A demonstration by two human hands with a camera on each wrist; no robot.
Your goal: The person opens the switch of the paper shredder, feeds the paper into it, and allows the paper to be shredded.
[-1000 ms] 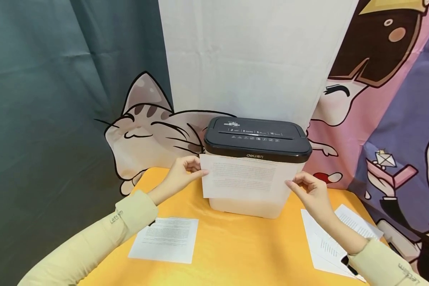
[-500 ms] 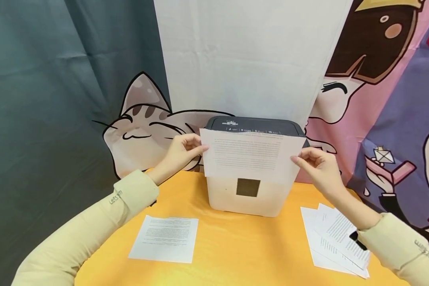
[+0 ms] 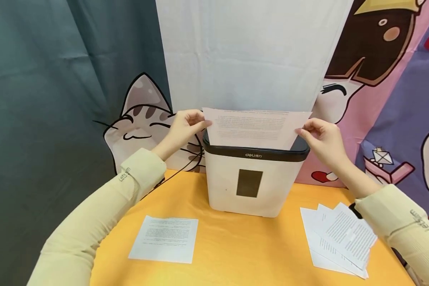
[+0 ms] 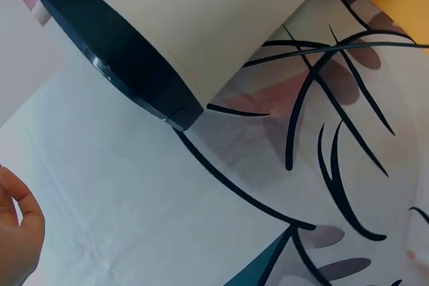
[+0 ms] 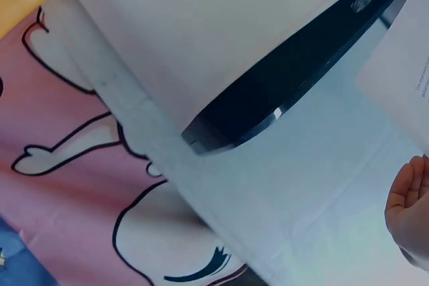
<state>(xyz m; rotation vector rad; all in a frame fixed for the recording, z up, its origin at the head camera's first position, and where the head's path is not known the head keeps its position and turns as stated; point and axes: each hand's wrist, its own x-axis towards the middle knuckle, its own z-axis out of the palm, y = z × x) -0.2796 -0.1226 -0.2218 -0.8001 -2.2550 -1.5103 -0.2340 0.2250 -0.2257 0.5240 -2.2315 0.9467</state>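
A printed sheet of paper [image 3: 252, 127] is stretched upright between my two hands, its lower edge overlapping the black top of the paper shredder [image 3: 221, 178] in the head view. My left hand [image 3: 186, 125] pinches the sheet's left edge between thumb and fingers. At its right edge, my right hand [image 3: 323, 139] grips it in the same way. The sheet hides the shredder's slot. In the left wrist view, the left hand [image 4: 20, 232] shows at the left border, below the dark shredder rim [image 4: 114, 51]. The right wrist view has the right hand [image 5: 410, 212] just under the sheet's corner [image 5: 402, 72].
One printed sheet [image 3: 164, 240] lies on the yellow table [image 3: 236, 250] at left. Several overlapping sheets [image 3: 337, 238] lie at right, by the right sleeve. A thin dark cable [image 3: 171, 174] runs left of the shredder. A printed curtain [image 3: 243, 55] hangs close behind it.
Both hands have raised the sheet from in front of the shredder's body to above its top. The shredder's front window and brand label now show beneath it.
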